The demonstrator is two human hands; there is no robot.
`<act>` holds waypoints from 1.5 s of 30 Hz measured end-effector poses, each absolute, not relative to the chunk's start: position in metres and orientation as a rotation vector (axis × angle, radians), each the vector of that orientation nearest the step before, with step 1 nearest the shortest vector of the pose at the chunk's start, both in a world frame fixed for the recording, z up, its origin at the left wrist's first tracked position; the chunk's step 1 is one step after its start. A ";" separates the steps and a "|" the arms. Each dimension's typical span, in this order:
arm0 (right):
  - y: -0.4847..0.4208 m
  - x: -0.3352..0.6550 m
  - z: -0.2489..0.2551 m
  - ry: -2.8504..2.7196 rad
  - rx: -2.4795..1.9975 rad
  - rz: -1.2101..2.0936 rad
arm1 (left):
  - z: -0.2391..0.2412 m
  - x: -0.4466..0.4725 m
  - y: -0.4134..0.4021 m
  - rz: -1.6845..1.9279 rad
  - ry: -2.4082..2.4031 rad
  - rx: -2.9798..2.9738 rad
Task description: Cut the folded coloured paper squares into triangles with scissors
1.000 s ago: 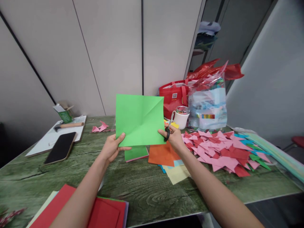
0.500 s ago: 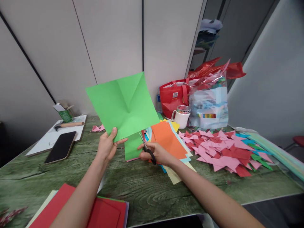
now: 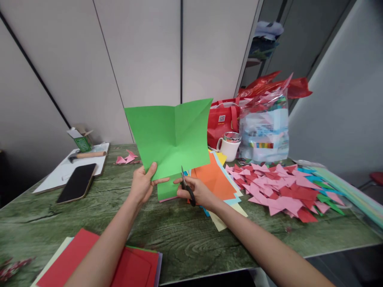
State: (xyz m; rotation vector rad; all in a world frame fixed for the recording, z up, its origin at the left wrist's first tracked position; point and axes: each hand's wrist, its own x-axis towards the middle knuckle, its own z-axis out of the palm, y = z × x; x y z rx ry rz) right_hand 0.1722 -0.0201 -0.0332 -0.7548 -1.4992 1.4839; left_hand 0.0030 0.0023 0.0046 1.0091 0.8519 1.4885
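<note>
My left hand [image 3: 144,184] pinches the lower edge of a creased green paper sheet [image 3: 170,135] and holds it upright above the table. Black-handled scissors [image 3: 186,187] are gripped in my right hand [image 3: 196,191], their blades pointing up at the sheet's bottom edge, right by a crease. Below the two hands lie a smaller green piece [image 3: 166,189] and a fanned stack of orange, yellow and blue sheets [image 3: 216,179].
A heap of pink and red paper triangles [image 3: 278,189] covers the table's right side. Behind it stand a white mug [image 3: 229,146], a red bag [image 3: 223,121] and a clear plastic bag [image 3: 265,127]. A phone [image 3: 77,182], hammer [image 3: 86,155] and small box [image 3: 80,141] lie left; red sheets [image 3: 89,263] lie near me.
My right hand let go of the green sheet and came down with the scissors to its bottom edge. My left hand turned the sheet, tilting it one way and then back.
</note>
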 end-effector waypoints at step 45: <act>-0.025 0.171 -0.030 -1.484 -0.856 1.468 | 0.005 0.005 0.001 1.477 0.889 1.026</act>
